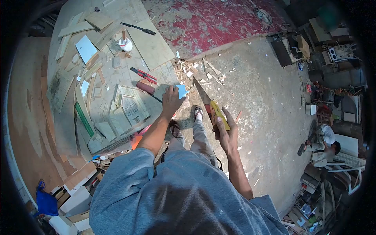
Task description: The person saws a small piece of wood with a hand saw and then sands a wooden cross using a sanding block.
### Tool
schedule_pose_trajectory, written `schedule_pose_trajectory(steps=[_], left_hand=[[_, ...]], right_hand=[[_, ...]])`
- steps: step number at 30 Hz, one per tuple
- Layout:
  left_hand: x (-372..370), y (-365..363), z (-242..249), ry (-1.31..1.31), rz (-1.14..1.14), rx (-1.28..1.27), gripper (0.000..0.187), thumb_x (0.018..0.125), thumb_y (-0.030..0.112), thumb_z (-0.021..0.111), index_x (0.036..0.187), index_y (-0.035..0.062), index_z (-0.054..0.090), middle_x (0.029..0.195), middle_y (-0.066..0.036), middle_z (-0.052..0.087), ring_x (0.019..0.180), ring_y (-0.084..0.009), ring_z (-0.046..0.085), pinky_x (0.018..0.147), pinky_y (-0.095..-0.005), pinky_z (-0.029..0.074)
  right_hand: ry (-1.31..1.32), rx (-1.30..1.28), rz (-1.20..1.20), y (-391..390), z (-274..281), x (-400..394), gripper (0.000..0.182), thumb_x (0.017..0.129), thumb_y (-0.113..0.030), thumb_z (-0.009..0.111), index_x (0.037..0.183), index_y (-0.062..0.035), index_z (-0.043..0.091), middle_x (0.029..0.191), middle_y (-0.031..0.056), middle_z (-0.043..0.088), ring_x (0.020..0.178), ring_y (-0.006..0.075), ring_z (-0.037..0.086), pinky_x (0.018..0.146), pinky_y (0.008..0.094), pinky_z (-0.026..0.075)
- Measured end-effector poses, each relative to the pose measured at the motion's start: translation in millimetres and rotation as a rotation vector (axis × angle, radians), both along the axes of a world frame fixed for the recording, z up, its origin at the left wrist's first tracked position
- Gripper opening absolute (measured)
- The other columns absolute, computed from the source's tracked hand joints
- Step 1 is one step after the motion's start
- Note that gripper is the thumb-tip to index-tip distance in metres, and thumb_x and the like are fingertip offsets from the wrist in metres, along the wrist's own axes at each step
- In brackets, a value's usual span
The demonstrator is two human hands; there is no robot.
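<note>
Right hand [224, 131]: closed around yellow saw [211, 106] handle, centre frame, blade pointing up-left. Left hand [171, 101]: pinching small blue piece [181, 91] at counter [70, 98] edge. Advice: press piece flat, fingers clear of blade.

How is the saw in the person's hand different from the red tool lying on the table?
The saw has a yellow handle and a long pointed blade; the red tool has red handles and looks much shorter. The saw is gripped in the right hand, held off the workbench; the red tool lies flat on the workbench, with no hand on it. The left hand holds a small blue piece instead. Both are hand tools.
</note>
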State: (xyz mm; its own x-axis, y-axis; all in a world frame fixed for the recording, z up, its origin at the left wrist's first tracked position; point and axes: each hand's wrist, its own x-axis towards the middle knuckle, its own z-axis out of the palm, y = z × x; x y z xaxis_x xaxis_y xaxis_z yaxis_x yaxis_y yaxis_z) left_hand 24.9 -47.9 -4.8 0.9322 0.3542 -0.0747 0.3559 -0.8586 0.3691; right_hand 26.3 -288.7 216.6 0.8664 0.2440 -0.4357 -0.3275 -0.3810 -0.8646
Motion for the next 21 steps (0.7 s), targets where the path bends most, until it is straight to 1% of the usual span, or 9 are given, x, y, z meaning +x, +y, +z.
schedule_pose_trajectory(steps=[4, 7, 9, 10, 12, 13, 15, 19, 21], left_hand=[[5, 3, -3, -0.037, -0.021, -0.043, 0.055, 0.080, 0.036, 0.081, 0.118, 0.0040, 0.059, 0.117, -0.011, 0.055, 0.113, -0.0327, 0.056, 0.084, -0.0496, 0.054], [9, 7, 0, 0.009, -0.062, -0.013, 0.049, 0.079, 0.028, 0.081, 0.117, 0.0055, 0.060, 0.120, -0.010, 0.056, 0.116, -0.0328, 0.054, 0.089, -0.0484, 0.052], [10, 15, -3, 0.071, -0.112, -0.079, 0.048, 0.077, 0.017, 0.080, 0.119, 0.0058, 0.061, 0.124, -0.009, 0.056, 0.119, -0.0336, 0.053, 0.093, -0.0480, 0.051], [9, 18, -7, 0.071, -0.112, -0.079, 0.048, 0.077, 0.017, 0.080, 0.119, 0.0058, 0.061, 0.124, -0.009, 0.056, 0.119, -0.0336, 0.053, 0.093, -0.0480, 0.051], [8, 25, -14, 0.011, -0.175, -0.100, 0.044, 0.074, 0.008, 0.078, 0.116, 0.0049, 0.065, 0.124, -0.010, 0.056, 0.119, -0.0346, 0.053, 0.094, -0.0475, 0.051], [7, 28, -17, 0.010, -0.174, -0.100, 0.044, 0.074, 0.008, 0.078, 0.116, 0.0049, 0.065, 0.124, -0.010, 0.056, 0.119, -0.0346, 0.053, 0.094, -0.0475, 0.051], [4, 32, -18, -0.093, -0.265, -0.147, 0.035, 0.075, 0.000, 0.071, 0.110, 0.0027, 0.067, 0.123, -0.012, 0.058, 0.117, -0.0355, 0.054, 0.095, -0.0471, 0.051], [-1, 28, -10, -0.115, -0.239, -0.152, 0.029, 0.078, -0.005, 0.065, 0.106, 0.0008, 0.068, 0.119, -0.013, 0.059, 0.115, -0.0364, 0.055, 0.095, -0.0455, 0.051], [-2, 28, -9, -0.245, -0.278, -0.206, 0.027, 0.080, -0.006, 0.061, 0.105, -0.0005, 0.067, 0.117, -0.014, 0.060, 0.114, -0.0380, 0.055, 0.095, -0.0457, 0.051]], right_hand=[[0.003, 0.003, -0.011, -3, -9, -11, 0.063, 0.103, -0.036, 0.058, 0.150, 0.0036, 0.042, 0.071, 0.0058, 0.061, 0.055, 0.0097, 0.053, 0.047, 0.0255, 0.041], [0.013, -0.013, -0.018, -7, -12, -17, 0.063, 0.103, -0.036, 0.058, 0.150, 0.0034, 0.043, 0.070, 0.0057, 0.061, 0.054, 0.0095, 0.053, 0.047, 0.0253, 0.041], [0.013, -0.023, -0.020, -9, -13, -18, 0.062, 0.103, -0.036, 0.058, 0.149, 0.0036, 0.044, 0.070, 0.0057, 0.061, 0.054, 0.0094, 0.053, 0.047, 0.0253, 0.040], [0.016, -0.033, -0.020, -9, -13, -19, 0.061, 0.103, -0.036, 0.058, 0.148, 0.0038, 0.045, 0.070, 0.0057, 0.060, 0.054, 0.0094, 0.053, 0.047, 0.0252, 0.040], [0.006, -0.018, -0.019, -10, -12, -20, 0.060, 0.103, -0.036, 0.058, 0.147, 0.0039, 0.046, 0.070, 0.0059, 0.061, 0.054, 0.0094, 0.052, 0.047, 0.0252, 0.040], [-0.003, -0.005, -0.016, -10, -12, -20, 0.059, 0.103, -0.036, 0.058, 0.146, 0.0041, 0.048, 0.070, 0.0060, 0.061, 0.054, 0.0094, 0.052, 0.047, 0.0253, 0.040], [-0.013, 0.010, -0.009, -11, -14, -22, 0.058, 0.103, -0.036, 0.057, 0.145, 0.0042, 0.049, 0.071, 0.0063, 0.061, 0.054, 0.0094, 0.052, 0.047, 0.0252, 0.040], [-0.039, 0.022, 0.030, -8, -20, -26, 0.058, 0.103, -0.037, 0.057, 0.143, 0.0045, 0.051, 0.073, 0.0068, 0.062, 0.055, 0.0095, 0.053, 0.048, 0.0254, 0.041], [-0.035, 0.004, 0.046, -8, -25, -29, 0.057, 0.103, -0.036, 0.057, 0.142, 0.0051, 0.051, 0.073, 0.0067, 0.061, 0.056, 0.0096, 0.053, 0.049, 0.0258, 0.042]])
